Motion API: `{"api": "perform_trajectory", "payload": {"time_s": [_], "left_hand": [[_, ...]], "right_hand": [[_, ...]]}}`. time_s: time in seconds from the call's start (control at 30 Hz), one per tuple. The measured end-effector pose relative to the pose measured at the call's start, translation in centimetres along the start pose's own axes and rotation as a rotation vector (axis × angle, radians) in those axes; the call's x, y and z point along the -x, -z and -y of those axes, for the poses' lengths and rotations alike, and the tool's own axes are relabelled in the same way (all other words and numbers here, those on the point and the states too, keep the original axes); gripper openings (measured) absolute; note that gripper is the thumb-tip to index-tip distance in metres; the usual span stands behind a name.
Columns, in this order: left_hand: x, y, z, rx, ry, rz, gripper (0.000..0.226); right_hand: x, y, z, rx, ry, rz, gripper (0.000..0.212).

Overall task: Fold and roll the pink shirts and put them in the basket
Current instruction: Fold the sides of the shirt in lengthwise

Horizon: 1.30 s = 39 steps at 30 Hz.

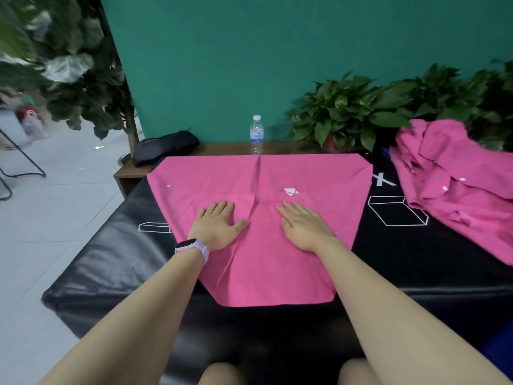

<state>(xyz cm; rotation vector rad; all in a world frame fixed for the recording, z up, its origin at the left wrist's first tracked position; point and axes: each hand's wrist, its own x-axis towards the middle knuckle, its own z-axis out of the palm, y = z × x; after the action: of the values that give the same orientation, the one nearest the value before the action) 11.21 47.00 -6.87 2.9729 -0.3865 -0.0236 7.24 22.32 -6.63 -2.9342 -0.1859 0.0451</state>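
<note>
A pink shirt (266,262) lies spread flat on the black table (116,257), wide at the far edge and narrow near me, with a small white label near its middle. My left hand (216,226), with a watch on its wrist, presses flat on the shirt left of centre. My right hand (304,227) presses flat on it just right of centre. Both have straight fingers. A crumpled heap of pink shirts (449,184) lies at the table's right side. No basket is in view.
A water bottle (256,134) and a black pouch (163,147) stand on a wooden ledge behind the table. Potted plants (358,109) line the back right against the green wall. A large leafy plant (69,65) stands at the left, beside grey floor.
</note>
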Motion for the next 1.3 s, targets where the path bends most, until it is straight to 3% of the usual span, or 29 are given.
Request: {"api": "perform_trajectory", "payload": {"time_s": [0.4,0.5,0.6,0.73,0.87,1.0,1.07,1.2,1.3], "left_hand": [[15.2,-1.0,-3.7,0.024,-0.002,-0.082,0.089],[16.2,-0.7,-4.0,0.049,0.008,-0.025,0.089],[15.1,0.5,-4.3,0.005,0.018,0.014,0.078],[11.9,2.5,-5.4,0.011,-0.053,-0.144,0.039],[9.7,2.6,-5.7,0.030,-0.249,-0.042,0.046],[8.1,2.5,-4.6,0.064,-0.300,-0.155,0.022],[7.3,2.8,-4.0,0.151,-0.307,-0.172,0.012],[5.4,3.5,-3.7,0.338,-0.252,-0.277,0.013],[2.8,4.4,-3.5,0.361,-0.146,-0.227,0.013]], "right_hand": [[14.6,-1.1,1.3,-0.006,0.056,-0.015,0.056],[16.3,-1.0,1.4,-0.032,0.039,-0.016,0.056],[14.2,0.7,1.5,-0.049,0.015,-0.056,0.051],[11.1,2.3,2.0,-0.054,0.051,-0.233,0.043],[11.2,1.4,1.8,-0.148,0.096,-0.222,0.048],[10.8,0.7,1.1,-0.064,0.127,-0.294,0.045],[10.6,0.4,1.0,-0.044,0.148,-0.341,0.039],[10.1,0.1,0.9,-0.047,0.179,-0.348,0.018],[9.9,0.0,0.9,-0.101,0.220,-0.293,0.016]]}}
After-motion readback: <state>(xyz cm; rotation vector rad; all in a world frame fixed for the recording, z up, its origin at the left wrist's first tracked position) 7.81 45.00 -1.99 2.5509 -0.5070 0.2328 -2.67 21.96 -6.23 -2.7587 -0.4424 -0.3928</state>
